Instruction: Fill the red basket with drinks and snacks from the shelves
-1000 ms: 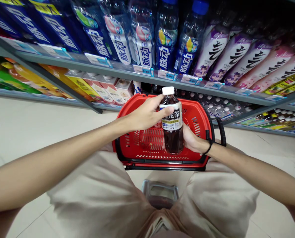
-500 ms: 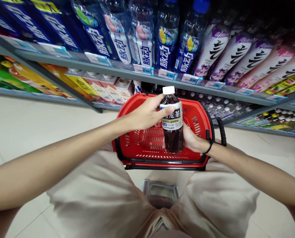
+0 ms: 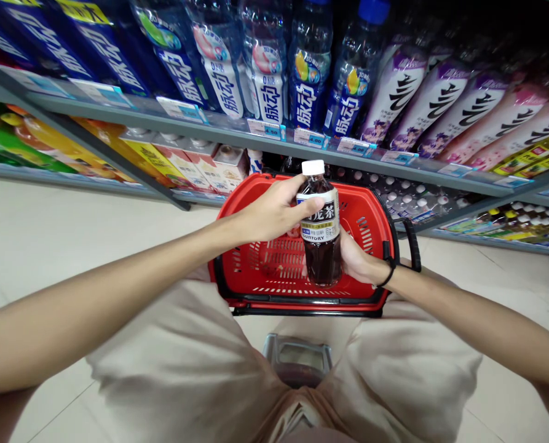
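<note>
A bottle of dark tea with a white cap and a white-and-black label is held over the red shopping basket. My left hand grips its upper part from the left, thumb across the label. From the right, my right hand wraps around the lower part; most of its fingers are hidden behind the bottle. The bottle's cap points away from me, toward the shelf. The basket sits between my knees, and its slotted floor shows beneath the bottle.
Blue-labelled drink bottles and purple-and-white bottles line the shelf ahead. Below it stand cartons, orange juice bottles and white-capped bottles. A grey stool is between my legs on the tiled floor.
</note>
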The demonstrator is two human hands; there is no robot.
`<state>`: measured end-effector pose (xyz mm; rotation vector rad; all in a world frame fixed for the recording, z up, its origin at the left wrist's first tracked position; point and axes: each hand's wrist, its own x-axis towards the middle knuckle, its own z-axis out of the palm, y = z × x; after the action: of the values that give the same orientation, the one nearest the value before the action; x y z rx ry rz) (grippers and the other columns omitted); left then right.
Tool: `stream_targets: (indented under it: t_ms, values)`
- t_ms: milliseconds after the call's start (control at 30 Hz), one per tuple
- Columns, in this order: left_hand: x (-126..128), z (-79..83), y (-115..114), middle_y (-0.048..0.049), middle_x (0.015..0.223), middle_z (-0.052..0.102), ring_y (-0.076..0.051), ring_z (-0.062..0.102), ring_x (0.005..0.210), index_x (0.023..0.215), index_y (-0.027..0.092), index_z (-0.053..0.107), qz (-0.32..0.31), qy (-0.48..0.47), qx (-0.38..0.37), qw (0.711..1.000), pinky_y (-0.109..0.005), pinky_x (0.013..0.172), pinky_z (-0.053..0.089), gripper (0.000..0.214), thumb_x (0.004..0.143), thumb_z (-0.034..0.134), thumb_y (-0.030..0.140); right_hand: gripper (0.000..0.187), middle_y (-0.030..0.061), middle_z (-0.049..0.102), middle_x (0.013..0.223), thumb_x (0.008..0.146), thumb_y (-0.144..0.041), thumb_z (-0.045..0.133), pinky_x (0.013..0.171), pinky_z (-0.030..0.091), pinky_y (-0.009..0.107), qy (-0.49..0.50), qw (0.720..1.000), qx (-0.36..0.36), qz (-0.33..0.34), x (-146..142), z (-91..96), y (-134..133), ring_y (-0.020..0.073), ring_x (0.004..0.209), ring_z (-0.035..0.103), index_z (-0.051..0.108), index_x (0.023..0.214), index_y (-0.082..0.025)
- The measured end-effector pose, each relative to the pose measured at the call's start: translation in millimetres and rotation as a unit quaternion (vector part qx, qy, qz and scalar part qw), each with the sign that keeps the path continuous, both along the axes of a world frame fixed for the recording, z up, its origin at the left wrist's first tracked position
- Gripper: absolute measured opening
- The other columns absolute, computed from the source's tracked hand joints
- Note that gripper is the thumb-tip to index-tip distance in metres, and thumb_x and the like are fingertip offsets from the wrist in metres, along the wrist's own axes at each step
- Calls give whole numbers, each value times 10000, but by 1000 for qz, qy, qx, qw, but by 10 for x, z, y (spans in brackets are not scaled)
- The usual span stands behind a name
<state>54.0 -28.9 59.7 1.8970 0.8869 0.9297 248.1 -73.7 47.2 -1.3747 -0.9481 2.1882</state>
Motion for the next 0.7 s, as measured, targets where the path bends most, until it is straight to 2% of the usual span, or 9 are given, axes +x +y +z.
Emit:
stream_targets:
  t_ms: [133, 300, 700]
  values:
    - [0, -7, 6, -138, 1115, 716, -208, 667, 926, 1184, 108, 608, 1, 5, 13, 1000, -318, 830, 583, 719, 955, 504, 782, 695, 79, 794, 915, 1125, -530, 67, 809, 662, 430, 9, 1000, -3, 0, 2, -18, 4, 228, 765, 762, 649, 1297, -190]
    - [-2, -11, 14, -148, 1111, 715, -209, 672, 917, 1157, 102, 616, 3, 9, 19, 1000, -310, 815, 576, 728, 951, 499, 789, 633, 50, 800, 979, 1137, -496, 90, 821, 658, 401, 26, 1000, 6, -10, -1, -14, 6, 214, 809, 764, 633, 1338, -242]
    - [0, -21, 13, -139, 1114, 724, -208, 677, 924, 1174, 112, 618, 5, 4, 17, 1000, -308, 818, 583, 728, 947, 502, 794, 639, 64, 798, 980, 1134, -507, 94, 789, 669, 413, 26, 1000, 11, -3, 3, -19, 14, 215, 766, 760, 618, 1367, -224]
